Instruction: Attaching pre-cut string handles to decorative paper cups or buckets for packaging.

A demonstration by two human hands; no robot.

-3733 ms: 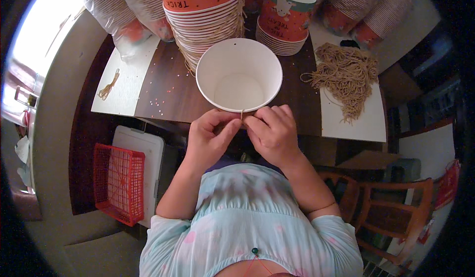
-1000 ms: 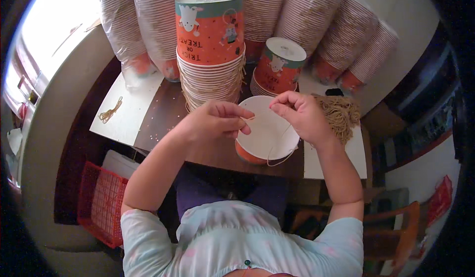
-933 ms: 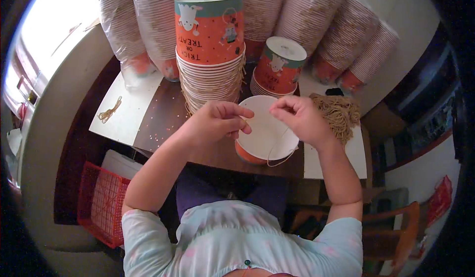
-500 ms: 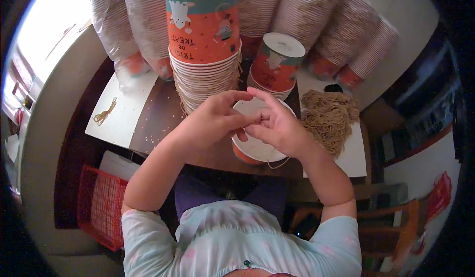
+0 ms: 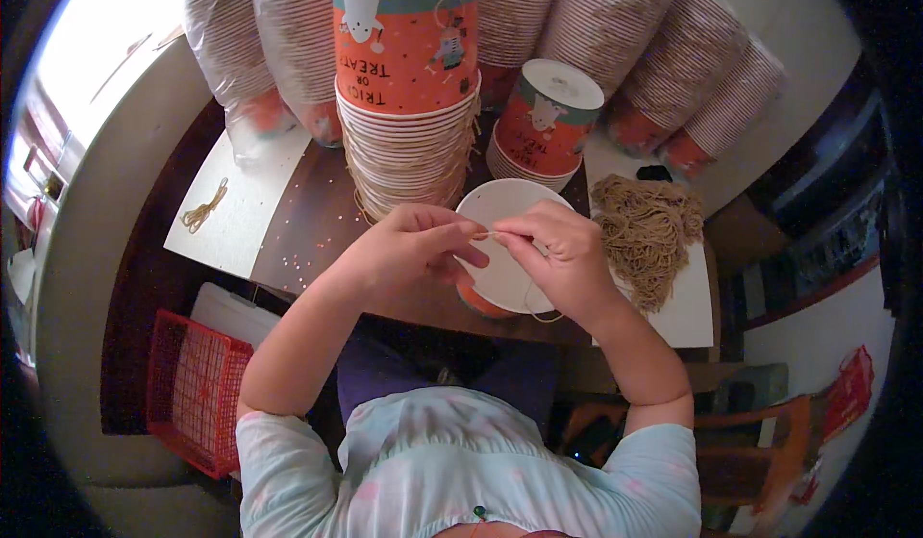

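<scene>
Before me on the table, a paper bucket [image 5: 490, 199] stands with its white inside facing up and a bit of its orange outside showing. Above its opening, my left hand [image 5: 418, 242] and my right hand [image 5: 556, 252] almost meet at the fingertips. Both are closed in a pinch on a thin tan cord [image 5: 546, 320], a short stretch of which runs between them. More of that cord hangs in a loop past the bucket's right rim by my right hand. Where the cord's other end goes is hidden behind the right hand.
A tall stack of upside-down orange and teal paper buckets [image 5: 404, 48] rises behind my left hand. To its right is a shorter stack [image 5: 548, 120]. A heap of tan cords [image 5: 649, 235] lies at right, a small cord bundle [image 5: 205, 206] at left. Plastic-wrapped stacks [image 5: 615, 28] line the back.
My right hand has turned from curled fingers against the left fingertips to a pinch on the cord, drawn slightly right. The view has shifted a little.
</scene>
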